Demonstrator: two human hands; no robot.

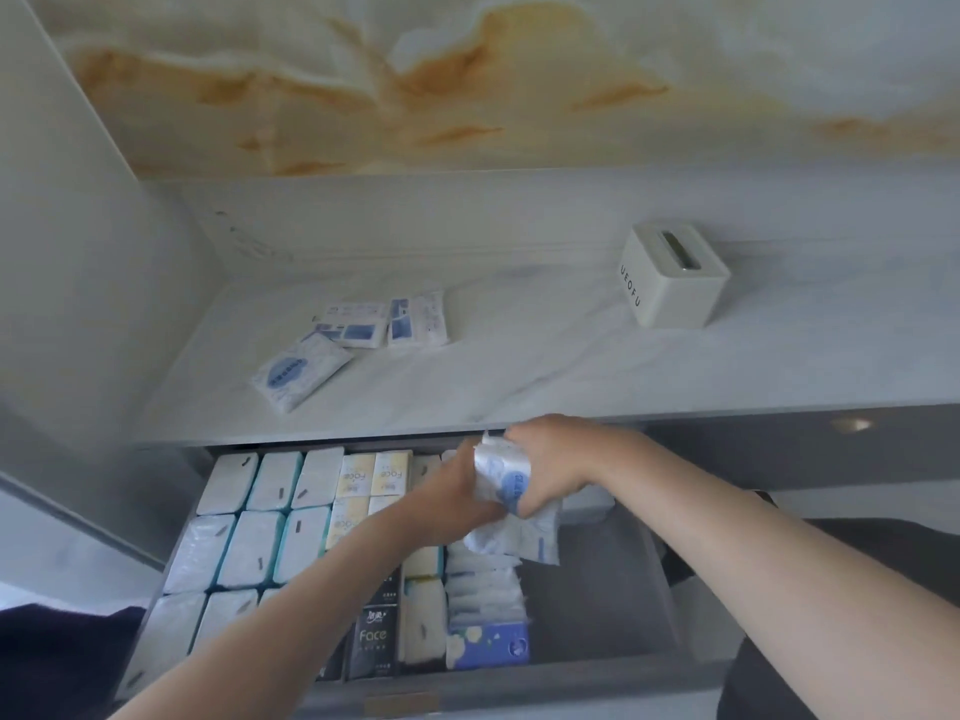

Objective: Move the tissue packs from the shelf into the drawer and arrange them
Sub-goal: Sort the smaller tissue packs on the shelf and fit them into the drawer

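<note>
From the head view, both hands meet over the back of the open drawer point(613, 662), just under the front edge of the shelf point(519, 376). The right hand point(550, 462) has its fingers clenched around a bunch of blue-and-white tissue packs point(511, 504), and the left hand point(452, 493) presses against the same bunch from its left side; whether the left fingers actually close on a pack I cannot tell, since the bunch hides them. The held packs hang with their long axis roughly vertical, tilted a little, lower ends splaying toward the drawer floor. Directly beneath them stands a row of similar white packs point(485, 589) on edge, running front to back, with bare grey drawer floor to its right. So the coming move looks like a short drop straight down, and the right hand carries it. The left part of the drawer is already filled with larger white and yellow packs. Three loose packs point(358, 345) lie flat on the shelf, up and left of both hands, nearer the left hand; the front one points diagonally, the other two sit side by side. A white tissue box point(675, 275) stands far right on the shelf
</note>
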